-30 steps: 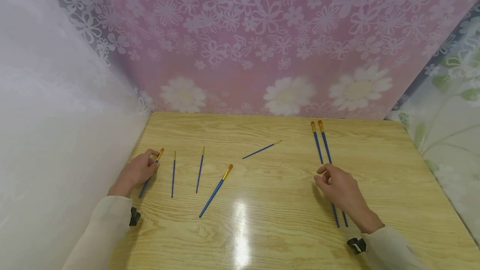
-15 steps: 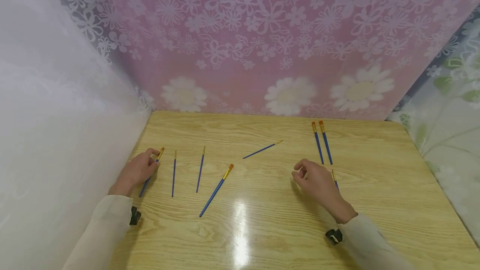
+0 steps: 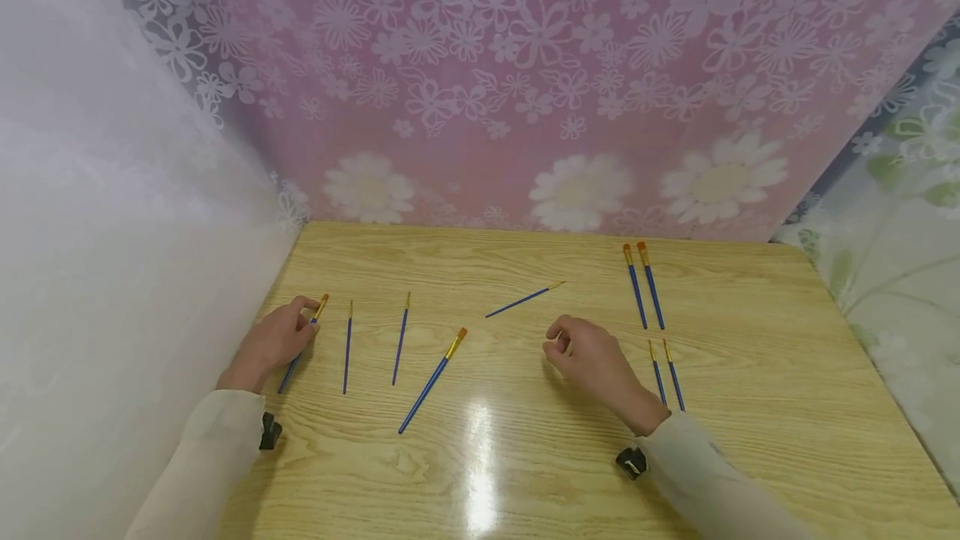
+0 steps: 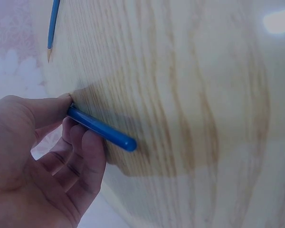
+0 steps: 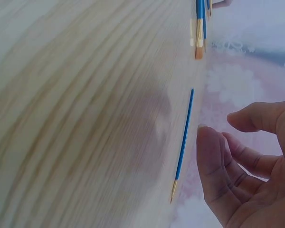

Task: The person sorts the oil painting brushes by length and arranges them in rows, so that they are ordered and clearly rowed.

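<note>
At the table's left side my left hand [image 3: 273,342] pinches a blue-handled paintbrush [image 4: 104,129] between thumb and fingers; its orange tip points away from me. My right hand [image 3: 597,363] is over the right-middle part of the table, fingers loosely bent and nothing in them. Just beyond its fingertips lies a thin paintbrush [image 3: 517,302], slanted, seen too in the right wrist view. Between the hands are a wide flat paintbrush [image 3: 429,390] and two slim ones, a left slim paintbrush [image 3: 347,357] and a right slim paintbrush [image 3: 400,348].
Two flat paintbrushes, one [image 3: 637,294] beside another [image 3: 654,294], lie side by side at the back right. Nearer, a thin paintbrush [image 3: 657,373] and its neighbouring thin paintbrush [image 3: 673,373] are partly covered by the right sleeve [image 3: 705,465]. A flowered pink cloth [image 3: 480,107] backs the wooden table [image 3: 787,340].
My right hand has moved left from the brushes on the right toward the slanted thin brush, uncovering the two thin brushes. The left hand stays where it was with its paintbrush.
</note>
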Available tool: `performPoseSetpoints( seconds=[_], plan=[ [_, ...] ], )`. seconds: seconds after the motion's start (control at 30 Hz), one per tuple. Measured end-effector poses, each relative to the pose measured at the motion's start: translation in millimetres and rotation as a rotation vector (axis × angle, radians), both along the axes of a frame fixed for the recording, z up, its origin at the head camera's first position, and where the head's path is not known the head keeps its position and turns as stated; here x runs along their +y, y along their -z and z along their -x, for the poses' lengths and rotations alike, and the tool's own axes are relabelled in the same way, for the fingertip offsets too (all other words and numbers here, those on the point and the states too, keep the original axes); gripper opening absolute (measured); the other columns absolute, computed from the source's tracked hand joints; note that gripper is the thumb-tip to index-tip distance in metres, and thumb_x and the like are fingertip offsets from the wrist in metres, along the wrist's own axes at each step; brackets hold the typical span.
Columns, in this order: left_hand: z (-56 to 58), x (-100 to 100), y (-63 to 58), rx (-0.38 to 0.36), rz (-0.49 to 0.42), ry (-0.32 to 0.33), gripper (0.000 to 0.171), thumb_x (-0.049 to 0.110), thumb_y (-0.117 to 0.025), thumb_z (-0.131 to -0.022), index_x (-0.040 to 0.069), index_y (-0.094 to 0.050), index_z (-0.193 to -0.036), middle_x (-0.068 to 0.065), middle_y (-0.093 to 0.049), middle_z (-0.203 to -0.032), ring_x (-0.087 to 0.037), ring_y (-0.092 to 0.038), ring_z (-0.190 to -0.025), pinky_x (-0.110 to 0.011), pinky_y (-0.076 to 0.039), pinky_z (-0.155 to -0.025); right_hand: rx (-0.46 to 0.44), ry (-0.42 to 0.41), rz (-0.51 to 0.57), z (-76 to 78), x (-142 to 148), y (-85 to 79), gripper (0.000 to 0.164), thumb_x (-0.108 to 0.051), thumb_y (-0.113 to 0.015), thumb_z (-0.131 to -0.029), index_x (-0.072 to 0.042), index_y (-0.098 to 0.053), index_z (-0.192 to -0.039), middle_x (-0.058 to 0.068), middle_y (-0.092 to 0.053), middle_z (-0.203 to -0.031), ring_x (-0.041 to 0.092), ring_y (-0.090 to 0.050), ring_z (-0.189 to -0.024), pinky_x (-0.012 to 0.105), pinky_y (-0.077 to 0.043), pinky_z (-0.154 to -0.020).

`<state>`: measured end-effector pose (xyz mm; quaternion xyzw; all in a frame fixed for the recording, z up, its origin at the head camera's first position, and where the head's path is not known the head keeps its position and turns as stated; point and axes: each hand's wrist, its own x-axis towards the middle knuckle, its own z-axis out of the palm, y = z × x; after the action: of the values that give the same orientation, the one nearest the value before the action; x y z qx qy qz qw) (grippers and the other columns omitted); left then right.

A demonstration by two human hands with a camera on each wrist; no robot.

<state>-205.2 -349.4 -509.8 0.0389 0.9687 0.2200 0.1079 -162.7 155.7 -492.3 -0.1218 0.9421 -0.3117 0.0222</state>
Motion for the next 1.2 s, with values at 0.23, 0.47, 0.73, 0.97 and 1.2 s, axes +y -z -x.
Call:
performPoseSetpoints(
  seconds=[0.23, 0.47, 0.73, 0.97, 1.2],
  plan=[
    [-0.7, -0.8, 0.0, 0.004, 0.004, 0.006, 0.049, 0.018, -0.059, -0.113, -0.003, -0.048, -0.156, -0.026, -0.072, -0.119, -0.028, -0.069, -0.088, -0.048, -0.056, -0.074, -0.026, -0.023, 0.002, 2.9, -23.3, -2.5, 0.012, -0.017, -0.075, -0.101, -0.007, -0.075, -0.108, 0.000, -0.069, -0.087, 0.011, -0.051, -0.063, 0.027, -0.041, -0.056],
    [-0.6, -0.6, -0.6, -0.003, 0.005, 0.007, 0.050, 0.019, -0.058, -0.113, -0.002, -0.047, -0.157, -0.026, -0.072, -0.121, -0.029, -0.070, -0.090, -0.049, -0.057, -0.075, -0.030, -0.041, 0.018, 6.7, -41.3, 2.7, 0.010, -0.018, -0.076, -0.099, -0.010, -0.075, -0.106, -0.002, -0.069, -0.088, 0.011, -0.056, -0.071, 0.028, -0.046, -0.064],
    [-1.2, -0.1, -1.5, -0.003, 0.003, 0.013, 0.049, 0.018, -0.058, -0.113, -0.003, -0.047, -0.156, -0.026, -0.072, -0.120, -0.029, -0.069, -0.090, -0.049, -0.057, -0.076, -0.023, -0.078, 0.028, 7.4, -62.7, 8.1, 0.010, -0.017, -0.077, -0.099, -0.010, -0.076, -0.107, -0.004, -0.068, -0.087, 0.010, -0.056, -0.072, 0.030, -0.048, -0.067],
    [-1.5, -0.3, -0.5, 0.007, -0.004, 0.014, 0.049, 0.018, -0.059, -0.113, -0.003, -0.048, -0.156, -0.024, -0.073, -0.118, -0.025, -0.068, -0.086, -0.046, -0.056, -0.074, -0.010, -0.109, 0.047, 7.4, -74.7, 6.1, 0.014, -0.018, -0.076, -0.101, -0.011, -0.076, -0.112, -0.005, -0.068, -0.090, 0.009, -0.057, -0.074, 0.029, -0.050, -0.069],
    [-1.3, -1.6, 0.4, 0.009, -0.003, 0.012, 0.050, 0.019, -0.059, -0.113, -0.003, -0.048, -0.156, -0.024, -0.073, -0.119, -0.027, -0.070, -0.089, -0.048, -0.057, -0.076, -0.005, -0.170, 0.050, 6.2, -87.4, 10.6, 0.016, -0.020, -0.073, -0.103, -0.012, -0.075, -0.118, -0.007, -0.067, -0.088, 0.008, -0.056, -0.073, 0.029, -0.048, -0.070]
  ],
)
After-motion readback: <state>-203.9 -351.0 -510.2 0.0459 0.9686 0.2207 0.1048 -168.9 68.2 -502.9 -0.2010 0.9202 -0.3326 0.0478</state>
